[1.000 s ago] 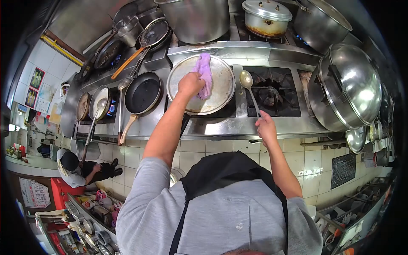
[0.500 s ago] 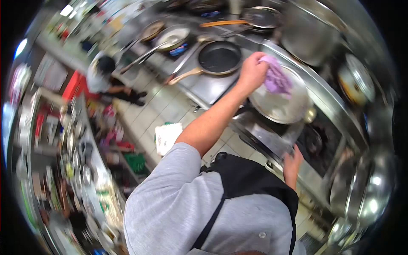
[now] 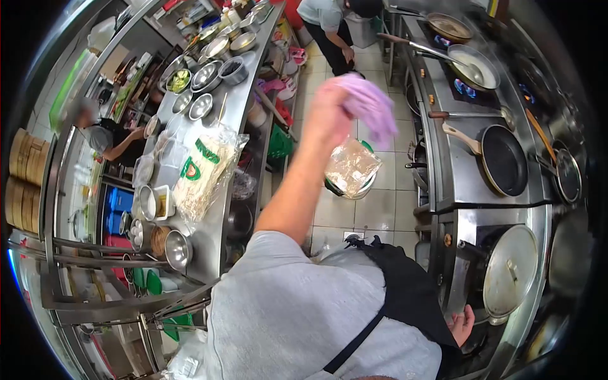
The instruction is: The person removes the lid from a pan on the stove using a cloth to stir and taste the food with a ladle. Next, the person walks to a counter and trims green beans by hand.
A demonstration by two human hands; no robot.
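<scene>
My left hand [image 3: 328, 117] is closed around a purple cloth [image 3: 372, 109], held out over the aisle and slightly blurred by motion. Below the cloth, on the tiled floor, stands a container [image 3: 352, 168] covered with clear plastic. My right hand [image 3: 462, 326] is low beside the stove's front edge. Its fingers look loosely extended with nothing visible in them, and the wrist is hidden behind my black apron. Near that hand, a round metal lid [image 3: 510, 272] with a handle covers a pan on the stove.
On the right, the stove holds a black frying pan [image 3: 503, 161] and a pan with a ladle [image 3: 474, 66] over a blue flame. The left steel counter [image 3: 237, 136] bears bowls and bagged noodles [image 3: 206, 174]. One co-worker [image 3: 329, 31] stands in the aisle, another [image 3: 107, 136] behind the counter.
My view and body have turned left from the stove towards the aisle. My left hand has lifted the purple cloth away from the lid. My right hand remains by the stove's edge.
</scene>
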